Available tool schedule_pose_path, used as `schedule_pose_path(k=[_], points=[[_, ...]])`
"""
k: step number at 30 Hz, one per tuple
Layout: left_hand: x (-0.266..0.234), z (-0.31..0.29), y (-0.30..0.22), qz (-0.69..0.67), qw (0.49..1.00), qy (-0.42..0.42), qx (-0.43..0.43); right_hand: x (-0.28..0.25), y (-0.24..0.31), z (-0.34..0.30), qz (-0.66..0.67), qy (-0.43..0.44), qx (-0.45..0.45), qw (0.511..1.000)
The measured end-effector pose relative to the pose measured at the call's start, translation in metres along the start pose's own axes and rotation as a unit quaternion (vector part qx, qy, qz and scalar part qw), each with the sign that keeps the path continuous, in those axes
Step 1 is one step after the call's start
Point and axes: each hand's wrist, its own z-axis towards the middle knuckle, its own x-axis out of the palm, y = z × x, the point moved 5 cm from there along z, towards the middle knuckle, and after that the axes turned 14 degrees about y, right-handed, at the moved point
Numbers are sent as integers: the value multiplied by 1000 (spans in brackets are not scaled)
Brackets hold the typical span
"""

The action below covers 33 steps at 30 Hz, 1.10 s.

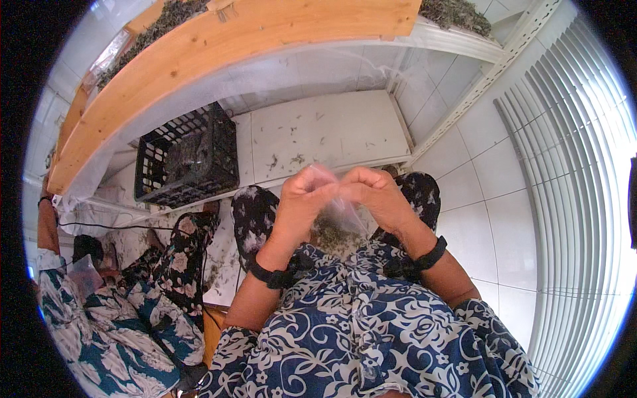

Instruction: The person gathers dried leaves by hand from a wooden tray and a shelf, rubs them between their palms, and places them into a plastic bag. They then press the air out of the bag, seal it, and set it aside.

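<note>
My left hand (304,199) and my right hand (379,198) meet in front of my lap, fingers closed in a pinch. Between them they grip a clear plastic bag (350,213) by its upper part. Below the bag, dried green-grey herb (335,240) shows between my knees; whether it lies inside the bag or behind it I cannot tell. Both thumbs point toward each other near the bag's top. A black band sits on each of my wrists.
A wooden board (265,33) edges a raised surface bearing dried herb (458,14). Under it, a black plastic crate (188,156) stands beside a white shelf (332,132) with scattered bits. At left sits another person (113,318) in floral clothes. White slats (557,166) line the right.
</note>
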Motion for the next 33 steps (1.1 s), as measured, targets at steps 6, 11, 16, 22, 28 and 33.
schedule_pose_path(k=[6,11,16,22,28,33], points=[[-1,-6,-26,277,929,-225,103,-9,7,-2,-30,-98,-8,995],[2,-7,-28,216,957,-139,136,-9,13,0,-73,-107,-38,991],[10,-1,6,-88,994,-49,38,-2,19,2,-202,-126,-102,966],[7,-3,17,-155,987,-32,16,4,27,-1,-241,-79,-71,965],[11,-5,13,-206,978,-12,-17,-1,18,-1,-176,-33,-52,982],[5,-4,17,-147,989,-28,1,1,17,-2,-161,-42,-48,985]])
